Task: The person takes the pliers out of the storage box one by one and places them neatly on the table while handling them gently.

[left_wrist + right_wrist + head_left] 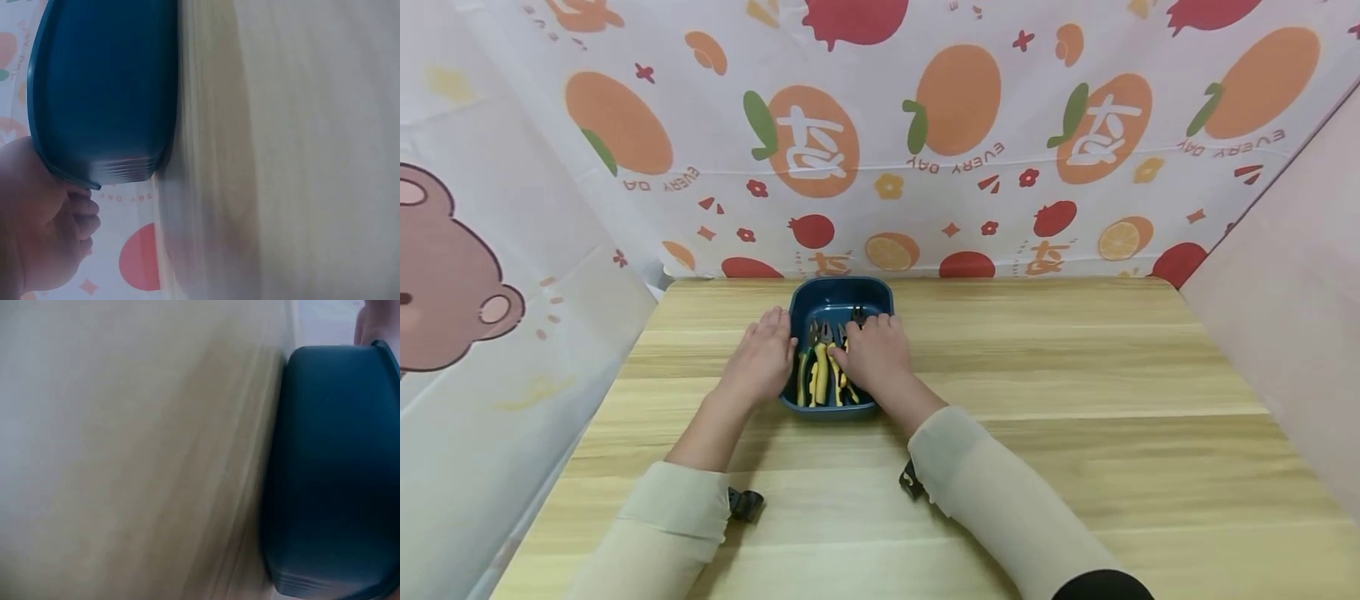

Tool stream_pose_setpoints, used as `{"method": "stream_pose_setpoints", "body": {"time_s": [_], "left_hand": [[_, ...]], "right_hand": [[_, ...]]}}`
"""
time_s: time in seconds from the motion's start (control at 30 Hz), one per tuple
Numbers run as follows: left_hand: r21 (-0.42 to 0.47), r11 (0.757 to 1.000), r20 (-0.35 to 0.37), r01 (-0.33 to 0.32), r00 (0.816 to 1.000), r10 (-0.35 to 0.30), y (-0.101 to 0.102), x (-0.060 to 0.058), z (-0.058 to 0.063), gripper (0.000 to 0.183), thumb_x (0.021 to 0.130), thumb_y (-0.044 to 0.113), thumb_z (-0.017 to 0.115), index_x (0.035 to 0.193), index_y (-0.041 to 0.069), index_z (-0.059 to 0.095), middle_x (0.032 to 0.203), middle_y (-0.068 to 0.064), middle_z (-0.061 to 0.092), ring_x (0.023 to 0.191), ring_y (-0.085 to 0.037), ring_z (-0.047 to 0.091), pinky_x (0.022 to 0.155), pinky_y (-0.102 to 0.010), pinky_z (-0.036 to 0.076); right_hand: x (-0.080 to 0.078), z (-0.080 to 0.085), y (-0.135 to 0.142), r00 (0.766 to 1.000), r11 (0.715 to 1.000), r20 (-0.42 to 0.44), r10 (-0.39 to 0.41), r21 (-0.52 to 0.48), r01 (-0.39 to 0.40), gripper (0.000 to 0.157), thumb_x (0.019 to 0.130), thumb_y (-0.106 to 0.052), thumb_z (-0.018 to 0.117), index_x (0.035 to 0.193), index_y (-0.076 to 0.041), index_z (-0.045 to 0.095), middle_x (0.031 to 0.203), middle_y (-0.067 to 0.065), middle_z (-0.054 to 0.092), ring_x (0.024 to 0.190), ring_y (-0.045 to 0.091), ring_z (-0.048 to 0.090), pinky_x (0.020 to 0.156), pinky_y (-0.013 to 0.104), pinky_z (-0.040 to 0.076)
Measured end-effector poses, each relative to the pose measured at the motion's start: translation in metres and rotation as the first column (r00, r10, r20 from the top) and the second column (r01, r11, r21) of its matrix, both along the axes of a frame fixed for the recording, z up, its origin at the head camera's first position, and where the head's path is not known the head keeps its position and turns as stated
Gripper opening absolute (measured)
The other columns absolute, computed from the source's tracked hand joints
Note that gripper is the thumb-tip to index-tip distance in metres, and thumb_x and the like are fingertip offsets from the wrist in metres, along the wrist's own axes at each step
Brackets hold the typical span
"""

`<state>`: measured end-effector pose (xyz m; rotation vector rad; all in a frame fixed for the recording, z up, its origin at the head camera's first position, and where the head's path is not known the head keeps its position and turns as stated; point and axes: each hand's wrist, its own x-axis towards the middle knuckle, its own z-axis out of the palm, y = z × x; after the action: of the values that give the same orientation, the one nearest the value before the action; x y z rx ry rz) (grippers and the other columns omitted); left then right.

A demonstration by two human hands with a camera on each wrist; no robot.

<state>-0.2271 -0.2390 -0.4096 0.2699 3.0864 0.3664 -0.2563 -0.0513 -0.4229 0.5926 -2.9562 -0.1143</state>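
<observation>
A dark blue plastic box (pixel 838 287) with rounded corners rests on the table. Inside it lie several pliers (pixel 822 375) with yellow and dark handles, their dark jaws toward the far side. At the left rim my left hand (pixel 763 354) holds the box, the thumb over the edge and the other fingers along the outside. The right rim is held by my right hand (pixel 877 350), which covers part of the pliers; its thumb reaches inside above the handles. Both wrist views show the box's outer wall (pixel 106 87) (pixel 337 462) up close.
The wood-grain table (pixel 1075 375) extends around the box, widest to the right. A fruit-printed cloth (pixel 880 167) hangs behind the far edge, with pale sheets at both sides. A small black device (pixel 745 504) sits by the left sleeve, another (pixel 912 481) by the right.
</observation>
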Motion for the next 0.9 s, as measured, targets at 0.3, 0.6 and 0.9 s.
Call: {"method": "stream_pose_setpoints", "body": {"time_s": [0.3, 0.6, 0.9], "left_hand": [[0.085, 0.996, 0.041, -0.015, 0.999, 0.011, 0.002, -0.009, 0.001, 0.058, 0.108, 0.024, 0.028, 0.154, -0.008, 0.011, 0.163, -0.025, 0.007, 0.152, -0.038, 0.006, 0.123, -0.057, 0.009], [0.146, 0.988, 0.083, -0.039, 0.996, 0.027, 0.001, -0.007, -0.009, 0.059, 0.108, 0.027, 0.028, 0.155, -0.006, 0.011, 0.163, -0.023, 0.007, 0.152, -0.038, 0.006, 0.123, -0.057, 0.007], [0.197, 0.979, 0.087, -0.044, 0.996, 0.027, 0.001, -0.007, -0.009, 0.061, 0.109, 0.029, 0.027, 0.154, -0.007, 0.009, 0.163, -0.024, 0.009, 0.152, -0.039, 0.007, 0.122, -0.058, 0.007]], "right_hand": [[-0.014, 0.004, 0.003, 0.974, 0.999, 0.227, 0.023, 0.019, -0.028, 0.066, 0.091, -0.072, 0.039, 0.149, -0.042, 0.039, 0.146, 0.009, 0.052, 0.138, 0.032, 0.042, 0.117, 0.068, -0.004], [-0.012, -0.003, 0.008, 0.960, 0.990, 0.276, 0.056, -0.139, -0.017, 0.053, 0.091, -0.062, 0.052, 0.138, -0.037, 0.053, 0.140, 0.004, 0.057, 0.137, 0.025, 0.046, 0.122, 0.059, -0.001], [-0.008, -0.003, 0.015, 0.982, 0.908, 0.169, 0.081, -0.420, -0.003, 0.049, 0.093, -0.045, 0.051, 0.141, -0.044, 0.049, 0.139, 0.011, 0.048, 0.126, 0.029, 0.048, 0.115, 0.049, 0.035]]}}
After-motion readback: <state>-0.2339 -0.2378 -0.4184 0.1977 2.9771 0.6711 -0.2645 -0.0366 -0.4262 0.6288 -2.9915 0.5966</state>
